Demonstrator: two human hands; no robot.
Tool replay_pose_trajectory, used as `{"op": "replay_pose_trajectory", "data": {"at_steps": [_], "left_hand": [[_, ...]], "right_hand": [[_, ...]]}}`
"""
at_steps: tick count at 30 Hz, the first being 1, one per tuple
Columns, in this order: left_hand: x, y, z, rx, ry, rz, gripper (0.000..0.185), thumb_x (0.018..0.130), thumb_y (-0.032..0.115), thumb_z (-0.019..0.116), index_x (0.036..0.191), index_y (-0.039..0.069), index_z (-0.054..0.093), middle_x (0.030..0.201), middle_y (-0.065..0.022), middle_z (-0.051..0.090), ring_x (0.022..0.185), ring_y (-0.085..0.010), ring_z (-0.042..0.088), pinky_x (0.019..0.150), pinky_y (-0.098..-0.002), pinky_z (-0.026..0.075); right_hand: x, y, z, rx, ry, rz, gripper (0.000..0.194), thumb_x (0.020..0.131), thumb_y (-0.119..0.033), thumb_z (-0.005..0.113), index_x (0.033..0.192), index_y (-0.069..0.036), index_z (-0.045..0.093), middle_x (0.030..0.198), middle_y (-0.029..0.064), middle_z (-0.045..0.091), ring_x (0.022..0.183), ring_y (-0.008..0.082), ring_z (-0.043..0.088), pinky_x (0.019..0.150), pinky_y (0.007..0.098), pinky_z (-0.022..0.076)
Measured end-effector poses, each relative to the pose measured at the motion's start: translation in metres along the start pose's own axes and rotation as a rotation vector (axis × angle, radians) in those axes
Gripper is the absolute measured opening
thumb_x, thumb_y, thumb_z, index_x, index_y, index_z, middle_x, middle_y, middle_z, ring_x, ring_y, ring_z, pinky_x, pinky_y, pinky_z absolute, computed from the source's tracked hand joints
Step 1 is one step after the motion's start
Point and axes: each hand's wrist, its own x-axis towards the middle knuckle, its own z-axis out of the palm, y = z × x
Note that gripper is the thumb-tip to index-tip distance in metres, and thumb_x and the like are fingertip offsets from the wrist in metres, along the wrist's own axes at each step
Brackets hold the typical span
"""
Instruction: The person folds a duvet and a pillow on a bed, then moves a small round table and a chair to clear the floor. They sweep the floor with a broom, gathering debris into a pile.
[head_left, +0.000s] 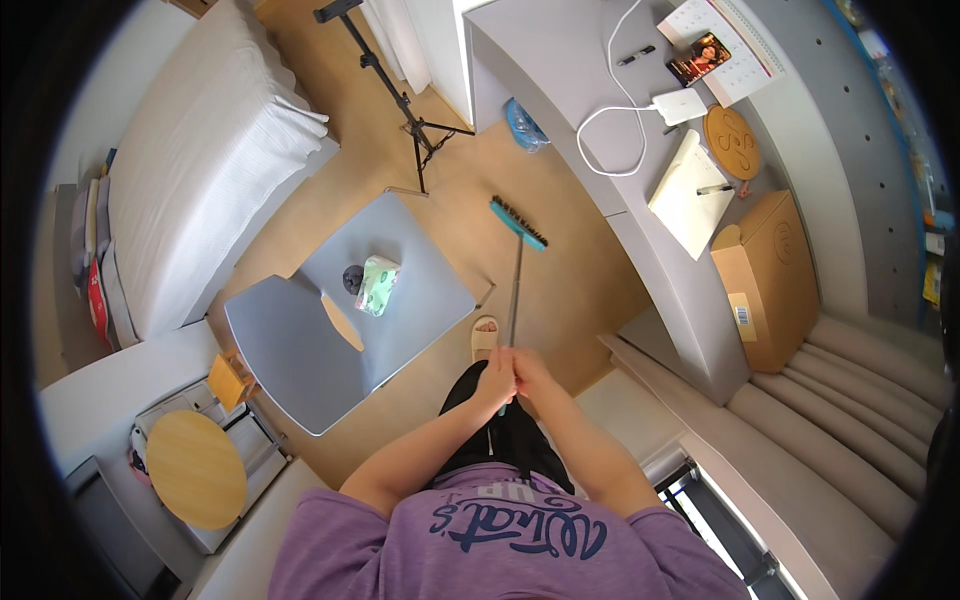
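Observation:
Both hands are closed around the thin grey handle (515, 300) of a long-handled floor brush in front of my body. My left hand (495, 381) and my right hand (531, 371) press close together near its upper end, where a short teal tip sticks out below them. At the far end, the teal brush head (519, 223) with dark bristles is over the wood-toned floor (577, 255), between the chair and the desk. Whether the bristles touch the floor I cannot tell. A foot in a cream slipper (484, 337) shows just left of the handle.
To the left stands a grey chair (427, 277) bearing a green soft pack (378, 285) and a dark round object (352, 280). A black tripod (417, 135) and a blue bin (527, 126) are ahead. The grey desk (547, 60), with a cardboard box (772, 285), borders the right; a bed (210, 150) is far left.

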Motion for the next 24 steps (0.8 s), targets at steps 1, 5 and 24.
{"op": "replay_pose_trajectory", "data": {"at_steps": [1, 5, 24], "left_hand": [[-0.003, 0.008, 0.006, 0.076, 0.045, 0.007, 0.062, 0.106, 0.045, 0.035, 0.145, -0.002, 0.038, 0.075, -0.0161, 0.063, 0.053, -0.0268, 0.062, 0.048, -0.0377, 0.05], [-0.014, 0.036, 0.008, 0.172, -0.05, 0.41, 0.062, 0.105, 0.042, 0.042, 0.148, -0.001, 0.036, 0.088, -0.0164, 0.067, 0.075, -0.028, 0.067, 0.066, -0.0373, 0.053], [-0.15, -0.067, -0.338, 1.339, 1.167, -0.16, 0.061, 0.086, 0.028, 0.07, 0.143, 0.019, 0.05, 0.145, -0.0157, 0.043, 0.138, -0.0289, 0.04, 0.117, -0.058, 0.023]], "right_hand": [[0.01, -0.004, -0.006, -0.075, 0.083, -0.095, 0.022, 0.092, -0.02, 0.06, 0.084, -0.002, 0.068, 0.063, 0.0122, 0.061, 0.045, 0.0242, 0.055, 0.04, 0.0361, 0.0431], [0.047, -0.057, -0.036, -0.533, 0.302, -0.286, 0.02, 0.09, -0.016, 0.057, 0.082, 0.001, 0.066, 0.063, 0.0135, 0.06, 0.049, 0.0258, 0.058, 0.04, 0.0377, 0.0441], [0.105, -0.099, 0.085, -0.656, 0.128, 0.034, 0.021, 0.094, -0.015, 0.045, 0.078, -0.003, 0.053, 0.061, 0.0054, 0.052, 0.043, 0.0167, 0.048, 0.036, 0.0335, 0.039]]}}
